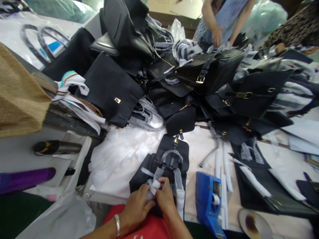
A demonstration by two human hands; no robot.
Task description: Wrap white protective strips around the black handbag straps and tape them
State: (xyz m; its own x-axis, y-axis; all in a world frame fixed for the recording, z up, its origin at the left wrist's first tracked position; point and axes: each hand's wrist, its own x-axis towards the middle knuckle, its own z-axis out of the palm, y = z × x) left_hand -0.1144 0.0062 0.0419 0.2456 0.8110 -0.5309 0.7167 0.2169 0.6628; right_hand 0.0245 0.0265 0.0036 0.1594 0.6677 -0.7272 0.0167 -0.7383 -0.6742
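Note:
A black backpack (171,159) with gold hardware lies on the white-covered table in front of me, its top handle and straps wrapped in clear film. Over its lower part, my left hand (139,205) is closed on white wrapping material (152,190), a silver bracelet round the wrist. My right hand (165,196) pinches the same white wrapping from the other side, fingertips close to the left ones. Just right of my right hand hangs another strap, wrapped in white (180,199). The ends of the fingers are partly hidden by the wrapping.
Many black bags (112,86) are piled across the back. White foam sheets (119,152) lie left of the backpack. To the right are a blue tape dispenser (208,199), white tubes (225,199) and a round dish (255,224). Another person's hands (216,36) work behind the pile.

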